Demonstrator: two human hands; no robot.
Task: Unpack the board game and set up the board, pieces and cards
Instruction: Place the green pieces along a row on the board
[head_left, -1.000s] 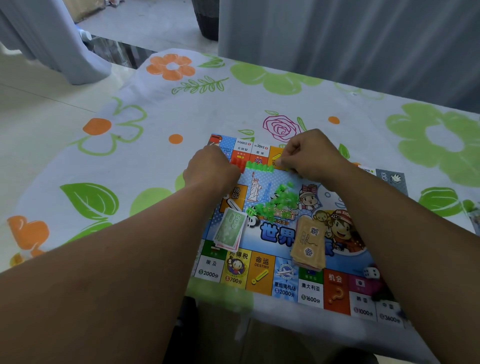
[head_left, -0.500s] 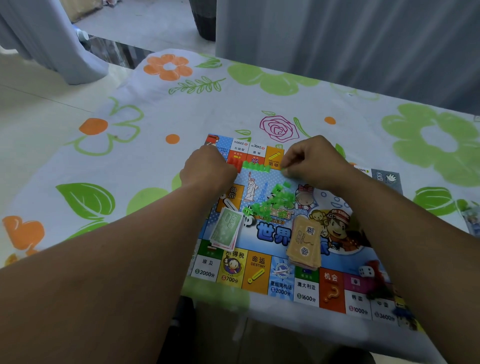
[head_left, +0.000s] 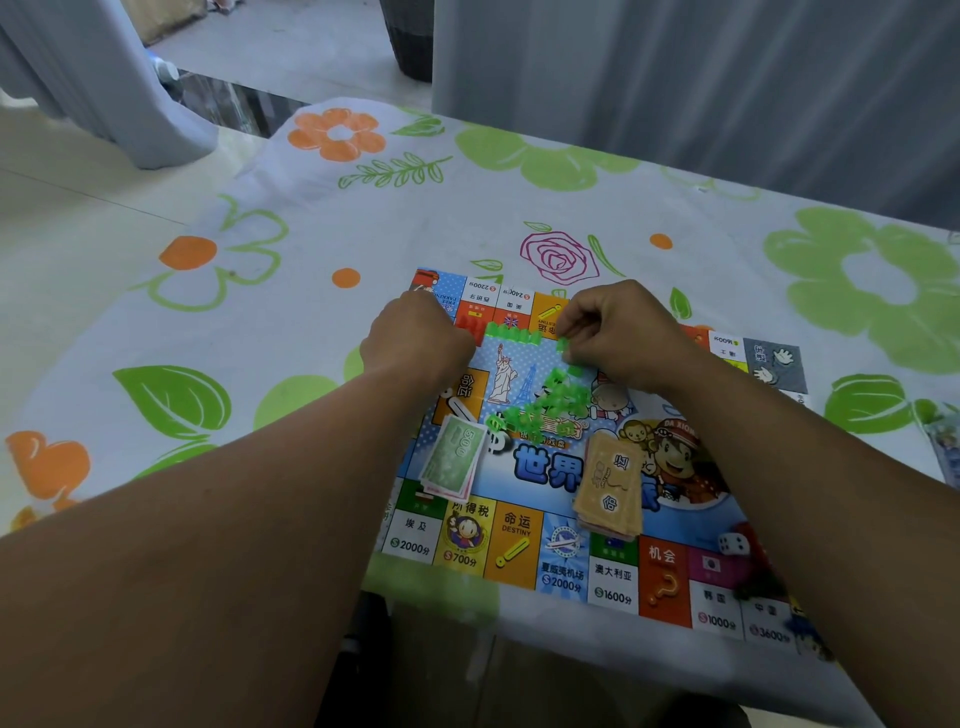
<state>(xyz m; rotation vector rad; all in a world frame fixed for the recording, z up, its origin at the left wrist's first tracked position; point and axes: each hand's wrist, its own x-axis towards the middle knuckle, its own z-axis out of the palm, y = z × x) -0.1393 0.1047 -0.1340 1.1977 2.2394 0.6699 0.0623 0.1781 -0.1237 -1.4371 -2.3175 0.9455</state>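
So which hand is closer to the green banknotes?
Left. The left hand is just beyond the banknotes, farther up the board. The right hand, pinching a green house, is off to their right, across the board's middle.

White tablecloth (head_left: 291, 332) printed with green and orange flowers, leaves and one pink rose outline, grey curtain (head_left: 701, 88) behind it, grey drape (head_left: 104, 78) far left, pale floor (head_left: 67, 208), dark container (head_left: 410, 47) beyond

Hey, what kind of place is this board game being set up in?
Probably a room in a home: a flowered tablecloth under the game, grey curtains hanging right behind it, and a pale floor to the left.
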